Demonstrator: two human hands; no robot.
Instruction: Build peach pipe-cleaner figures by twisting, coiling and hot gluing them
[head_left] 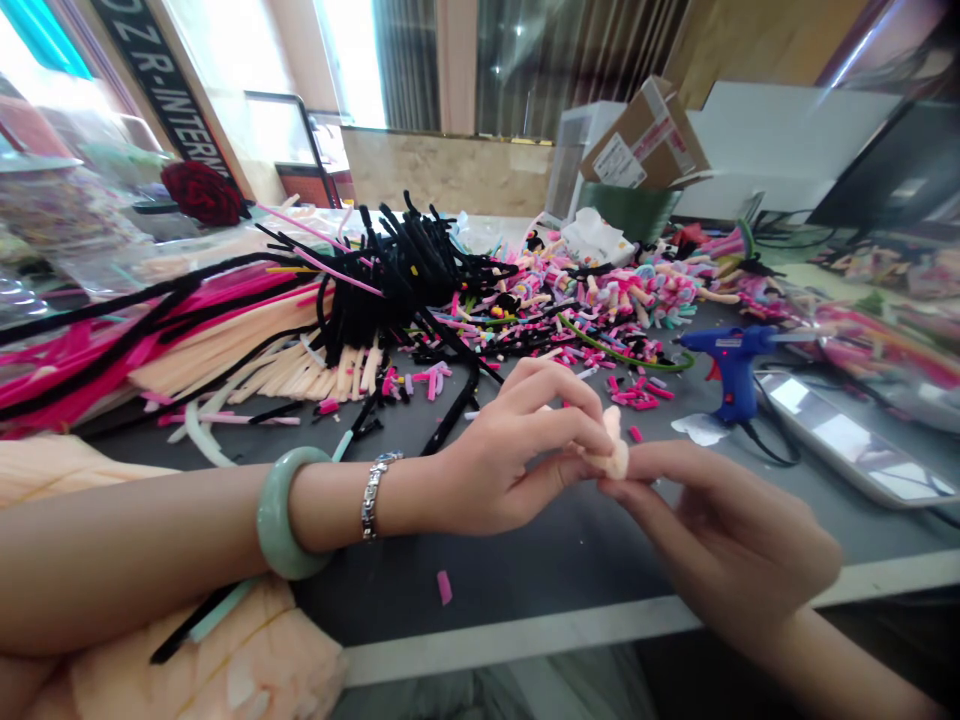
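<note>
A small cream fuzzy piece (616, 458), bent into a curl, is held between both hands over the dark table. My left hand (517, 450), with a green bangle (289, 512) and a silver bracelet (371, 497) on its wrist, pinches the piece from the left. From the right, my right hand (720, 520) grips it between thumb and forefinger. The fingertips of both hands nearly meet at the piece.
A blue glue gun (731, 365) stands at the right beside a shiny tray (855, 430). Behind the hands lie black stems (390, 270), cream stems (225, 340) and a heap of pink and colored pieces (645, 290). A pink scrap (445, 587) lies near the front edge.
</note>
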